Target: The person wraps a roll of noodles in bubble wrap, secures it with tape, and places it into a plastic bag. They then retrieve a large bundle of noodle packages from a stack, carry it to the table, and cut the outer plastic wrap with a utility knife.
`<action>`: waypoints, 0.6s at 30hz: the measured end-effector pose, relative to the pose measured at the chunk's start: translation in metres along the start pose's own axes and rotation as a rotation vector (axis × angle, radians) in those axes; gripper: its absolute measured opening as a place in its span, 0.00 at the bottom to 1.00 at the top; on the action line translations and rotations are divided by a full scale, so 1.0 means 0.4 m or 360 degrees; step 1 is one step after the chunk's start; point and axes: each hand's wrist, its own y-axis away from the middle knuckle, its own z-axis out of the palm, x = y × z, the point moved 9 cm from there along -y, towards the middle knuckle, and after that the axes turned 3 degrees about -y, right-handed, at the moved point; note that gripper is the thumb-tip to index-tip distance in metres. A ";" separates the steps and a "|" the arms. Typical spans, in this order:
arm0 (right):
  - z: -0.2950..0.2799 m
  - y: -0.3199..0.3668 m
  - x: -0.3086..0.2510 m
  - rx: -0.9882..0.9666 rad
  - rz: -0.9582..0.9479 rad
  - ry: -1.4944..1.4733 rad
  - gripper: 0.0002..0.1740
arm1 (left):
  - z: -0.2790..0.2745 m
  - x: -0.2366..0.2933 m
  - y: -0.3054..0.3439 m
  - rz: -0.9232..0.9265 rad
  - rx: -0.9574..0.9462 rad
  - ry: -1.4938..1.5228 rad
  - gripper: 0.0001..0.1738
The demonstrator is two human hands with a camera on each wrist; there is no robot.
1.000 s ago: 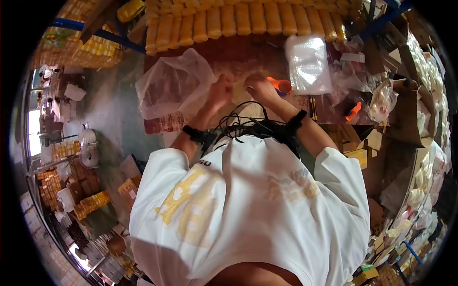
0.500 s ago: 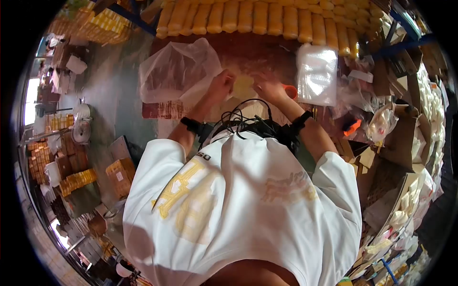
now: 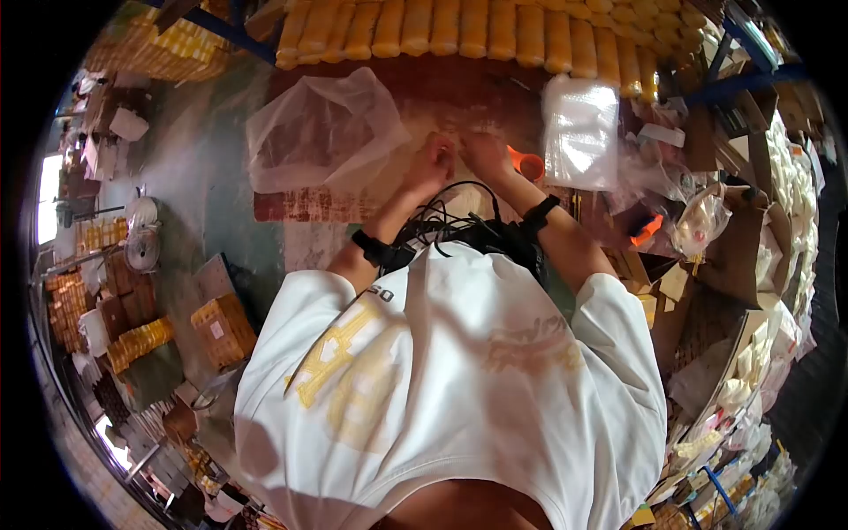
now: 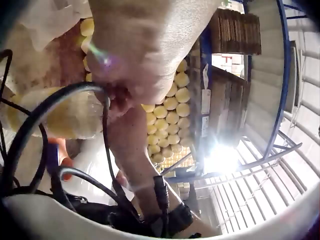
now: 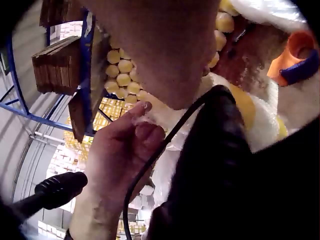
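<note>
Wrapped yellow bundle (image 4: pixel 70 117) is lying at middle left of the left-wrist view, probably soft, slick, best gripped midway, while the curled left hand (image 5: pixel 120 152) is apparently pinching clear film (image 5: pixel 145 119), the right hand's (image 3: pixel 484 153) hold being unclear.

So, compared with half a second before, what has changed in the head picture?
The left hand has moved right and the right hand left, so they are closer together; more of the orange holder shows. I cannot tell whether any grip changed. The clear bag, the bag stack and the yellow packs stayed put.
</note>
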 end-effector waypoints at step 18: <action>0.065 0.026 -0.038 -0.0566 0.0035 -0.0732 0.31 | -0.026 0.010 -0.049 -0.0058 0.0356 -0.0613 0.16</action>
